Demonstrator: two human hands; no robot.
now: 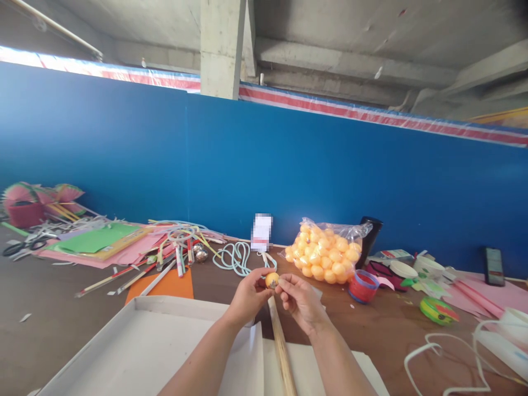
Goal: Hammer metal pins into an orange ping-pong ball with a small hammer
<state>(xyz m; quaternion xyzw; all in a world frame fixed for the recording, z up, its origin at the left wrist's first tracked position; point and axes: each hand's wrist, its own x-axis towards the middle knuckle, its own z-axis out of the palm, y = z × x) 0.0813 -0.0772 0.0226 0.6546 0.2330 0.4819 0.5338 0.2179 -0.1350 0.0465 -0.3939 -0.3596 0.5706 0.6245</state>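
Note:
My left hand (251,297) grips an orange ping-pong ball (271,280) between thumb and fingers, over the middle of the table. A small dark and silvery patch shows on the ball's near side. Fingers pinched, my right hand (300,300) meets the ball's right edge; whatever is between those fingertips is too small to make out. Below both hands a pale wooden stick (280,346) runs toward me over white paper (313,363). Behind them, a clear plastic bag of orange ping-pong balls (324,253) leans near the blue wall.
An open white box (185,330) lies at front left. Farther left are coloured paper sheets (99,239), brushes (107,280) and scissors (25,247). Rightward stand a red tub (363,287), a black cylinder (369,236) and a green tape roll (437,312). A white cable (424,349) loops at front right.

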